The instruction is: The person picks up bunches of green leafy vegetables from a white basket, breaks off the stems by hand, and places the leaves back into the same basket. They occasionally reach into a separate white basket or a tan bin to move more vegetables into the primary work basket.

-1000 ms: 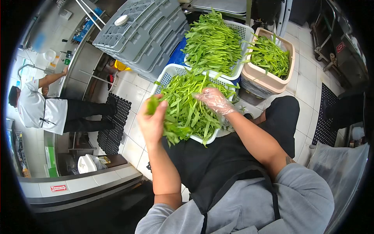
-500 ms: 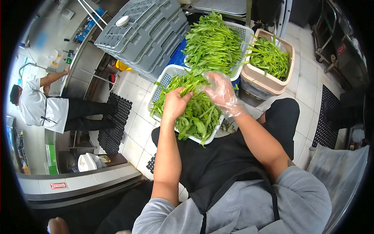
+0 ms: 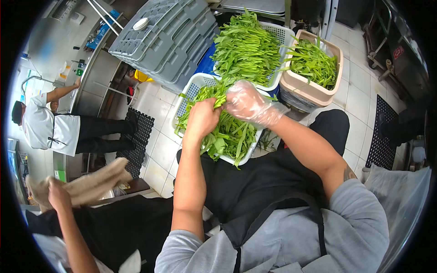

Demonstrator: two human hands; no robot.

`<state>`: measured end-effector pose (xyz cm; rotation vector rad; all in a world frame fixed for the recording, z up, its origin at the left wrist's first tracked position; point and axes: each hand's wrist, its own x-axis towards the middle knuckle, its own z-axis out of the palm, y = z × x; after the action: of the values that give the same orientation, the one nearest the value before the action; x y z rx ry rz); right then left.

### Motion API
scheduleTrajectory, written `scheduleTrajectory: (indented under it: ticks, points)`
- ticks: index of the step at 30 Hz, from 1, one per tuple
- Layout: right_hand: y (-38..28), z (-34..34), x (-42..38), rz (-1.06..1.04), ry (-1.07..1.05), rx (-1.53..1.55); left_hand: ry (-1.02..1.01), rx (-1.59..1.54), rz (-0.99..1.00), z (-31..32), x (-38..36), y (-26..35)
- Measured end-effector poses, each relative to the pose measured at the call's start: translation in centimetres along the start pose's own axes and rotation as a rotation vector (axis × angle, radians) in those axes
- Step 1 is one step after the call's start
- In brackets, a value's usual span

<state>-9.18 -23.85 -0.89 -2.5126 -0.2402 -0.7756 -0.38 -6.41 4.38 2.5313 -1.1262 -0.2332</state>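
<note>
My bare left hand [image 3: 203, 119] is closed around a bunch of long-stemmed leafy greens [image 3: 220, 97] above a white perforated basket [image 3: 178, 117]. Right beside it, my right hand [image 3: 248, 103], in a clear plastic glove, is curled shut at the same bunch; its fingertips are partly hidden. More loose leafy greens [image 3: 234, 139] fill the basket below my hands. Just beyond, a second white basket [image 3: 284, 38] holds a tall pile of greens [image 3: 248, 50] with stems lined up. To its right, a beige bin [image 3: 334, 86] contains more leafy greens [image 3: 314, 66].
Stacked grey dish racks [image 3: 164, 41] stand at the back left. A co-worker in a white shirt [image 3: 54, 127] faces the counter on the left. Nearer, another person's hand [image 3: 59, 195] carries a brown cloth [image 3: 98, 182]. Clear plastic sheeting [image 3: 396, 204] hangs at the right.
My right hand has gone from loosely spread to curled shut, close against my left hand at the bunch. Another person with a brown cloth has come into view at the lower left.
</note>
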Motion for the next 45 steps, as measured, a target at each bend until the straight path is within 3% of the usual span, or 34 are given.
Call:
scheduleTrajectory:
  ticks: [2, 5, 7, 9, 12, 13, 15, 18, 21, 23, 25, 26, 31, 33, 36, 39, 42, 45]
  points:
    - [-0.3, 2.3, -1.3, -0.006, 0.160, -0.244, -0.004, 0.102, -0.049, -0.4, -0.4, 0.8]
    - [2.1, 1.6, -1.9, 0.166, -0.021, -0.266, 0.094, 0.027, -0.142, -2.4, -1.5, 0.3]
    - [1.6, -1.6, -1.1, 0.430, -0.380, -0.344, 0.158, -0.257, -0.199, -4.0, -2.5, -1.3]
    - [3.5, -0.1, -2.2, 0.453, -0.351, -0.381, 0.208, -0.488, -0.282, -4.4, -3.3, -3.1]
    - [2.7, 1.9, -3.0, 0.173, 0.089, -0.142, 0.188, -0.724, -0.293, -3.1, -3.6, -5.6]
    - [2.0, 2.9, -2.2, 0.089, 0.132, -0.032, 0.196, -0.769, -0.287, -3.0, -3.7, -5.6]
    - [-0.8, 3.2, -1.1, 0.190, -0.081, -0.049, 0.174, -0.847, -0.270, -2.6, -4.0, -4.9]
    - [1.4, 8.9, -2.2, 0.233, -0.238, -0.072, 0.260, -0.910, -0.266, -3.2, -5.0, -4.4]
    - [2.4, 8.9, -3.4, 0.226, -0.042, -0.017, 0.473, -0.940, -0.092, -4.7, -6.6, -5.1]
    - [3.0, 8.2, -3.4, 0.203, -0.032, 0.062, 0.586, -1.108, -0.029, -6.1, -7.4, -4.9]
    - [4.3, 7.4, -2.8, 0.127, 0.002, 0.129, 0.625, -0.970, -0.048, -6.8, -7.2, -4.1]
    - [6.3, 9.8, -3.0, 0.017, 0.150, 0.161, 0.646, -0.902, -0.055, -7.0, -7.0, -3.8]
    - [2.5, 3.2, 0.7, 0.037, 0.071, 0.237, 0.351, -0.278, -0.061, -2.6, -2.3, -1.7]
    - [2.1, 2.3, 1.6, 0.025, 0.040, 0.268, 0.296, -0.165, 0.051, -0.6, -0.5, -1.3]
    - [1.7, 2.6, 1.7, 0.062, 0.099, 0.253, 0.190, -0.254, -0.008, -0.1, 0.5, -1.2]
    - [1.1, 1.7, 1.5, 0.311, -0.063, 0.548, 0.134, -0.355, -0.037, 0.1, 1.2, -2.4]
    - [1.3, 3.0, 1.4, 0.571, -0.059, 0.985, 0.042, -0.564, -0.030, 0.2, 1.5, -3.8]
    - [0.9, 3.7, 1.5, 0.516, 0.103, 1.088, -0.009, -0.625, -0.038, 0.4, 1.3, -5.0]
